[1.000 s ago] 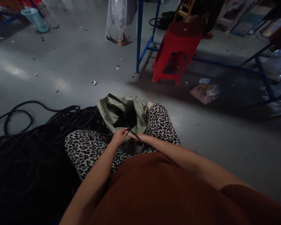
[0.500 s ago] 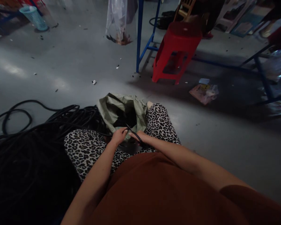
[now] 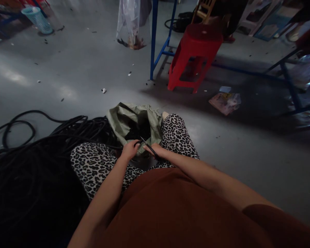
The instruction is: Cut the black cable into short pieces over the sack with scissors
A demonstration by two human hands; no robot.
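Observation:
Between my knees stands an open grey-green woven sack (image 3: 115, 119) with dark pieces (image 3: 141, 132) inside. Over its near rim, my left hand (image 3: 130, 150) is closed around a black rubber-like cord (image 3: 82, 137), which runs in from the left across my knee. A short end of the cord sticks out past my fingers. My right hand (image 3: 157, 150) grips scissors (image 3: 153, 151) with dark handles, their blades pointing up and left beside that end. Whether the blades touch the cord I cannot tell.
A large heap of black cord (image 3: 28, 172) lies at my left. Ahead are a red plastic stool (image 3: 196, 44), a blue table leg (image 3: 153, 41) and a clear bag (image 3: 130, 24). A light-blue basket (image 3: 37, 20) stands far left. Litter dots the grey floor.
My left hand has shifted slightly left with the cord. The scissors' blades have moved a little to the right, and my right hand has turned slightly.

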